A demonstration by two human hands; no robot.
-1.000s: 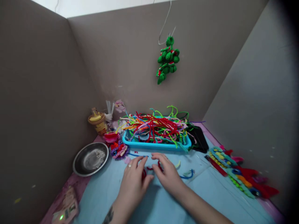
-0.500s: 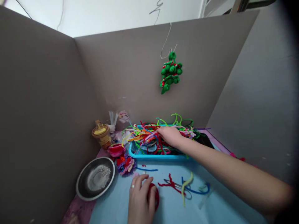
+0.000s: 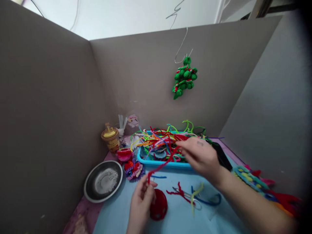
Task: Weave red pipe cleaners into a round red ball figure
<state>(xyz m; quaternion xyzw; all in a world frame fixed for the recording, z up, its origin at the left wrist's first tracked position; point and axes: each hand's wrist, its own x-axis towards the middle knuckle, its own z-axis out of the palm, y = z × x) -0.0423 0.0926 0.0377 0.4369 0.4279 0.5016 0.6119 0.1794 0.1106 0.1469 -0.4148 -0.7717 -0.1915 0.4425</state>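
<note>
My right hand (image 3: 200, 157) hovers in front of the blue tray (image 3: 165, 163) and pinches one end of a red pipe cleaner (image 3: 162, 165). The red strand runs down to the left to my left hand (image 3: 142, 198), whose fingers close on its other end. A round red pipe-cleaner piece (image 3: 159, 204) lies on the light blue mat beside my left hand and touches it. The tray holds a tangle of coloured pipe cleaners (image 3: 163, 141).
A metal bowl (image 3: 103, 181) with small white beads sits at the left. A yellow-capped jar (image 3: 110, 139) and small crafted flowers (image 3: 133, 169) stand nearby. Scissors (image 3: 187, 196) and loose strands lie on the mat. Finished pieces (image 3: 253, 180) lie right. A green ornament (image 3: 184, 78) hangs on the partition.
My right hand has drawn back from the tray, pulling out a red pipe cleaner. My left hand has lifted off the round red piece and taken the strand's free end.
</note>
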